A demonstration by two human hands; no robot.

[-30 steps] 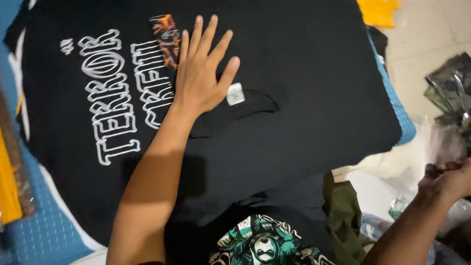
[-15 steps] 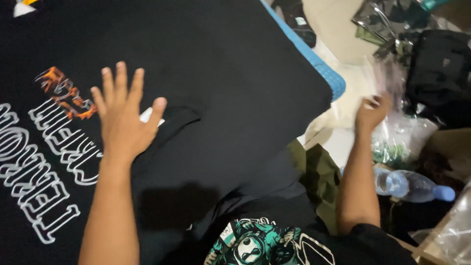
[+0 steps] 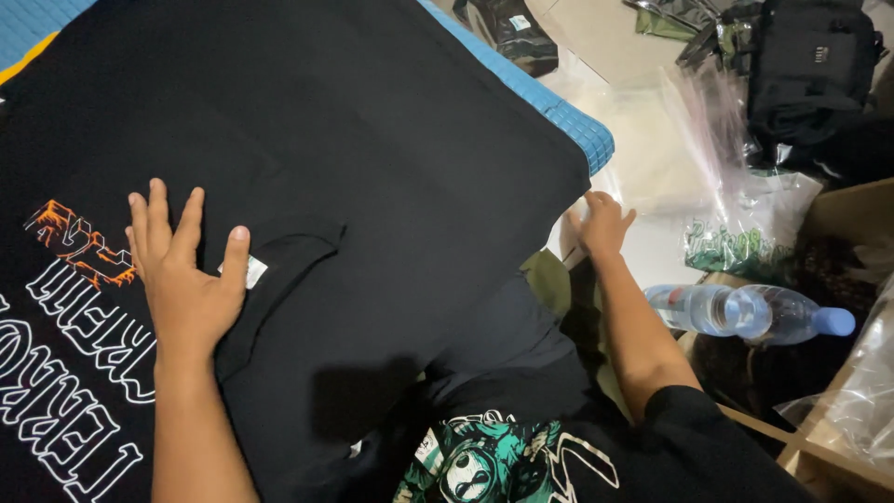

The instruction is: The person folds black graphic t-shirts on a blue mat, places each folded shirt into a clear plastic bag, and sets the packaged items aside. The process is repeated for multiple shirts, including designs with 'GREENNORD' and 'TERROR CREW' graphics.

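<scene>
Left hand (image 3: 186,279) flat, fingers spread, palm down on a black shirt (image 3: 372,186), clamped on nothing, only pressing. Just beyond thumb tip, a white neck label (image 3: 254,272) at the collar (image 3: 289,256), collar opening curving away to the right of the thumb. Under and to the left of the fingers, an orange and white print (image 3: 70,298), letters running lengthwise past the wrist toward the body. Shirt spread flat, long axis running from the near left corner out to the far right, neck end by the palm, body of the cloth reaching away from the fingertips up to the far edge. Beneath the shirt's far-right edge, a blue mat (image 3: 559,116) showing as a strip. Right hand (image 3: 603,224) well apart from the left, fingers loosely open, resting at the shirt's right edge on clear plastic bags (image 3: 670,158); whether anything is pinched under the fingers cannot be told. Past that wrist to the right, a water bottle (image 3: 745,312) lying on its side, blue cap pointing away from the arm. Farther beyond the fingertips, a black bag (image 3: 810,74). Near the elbow, olive cloth (image 3: 549,284).
</scene>
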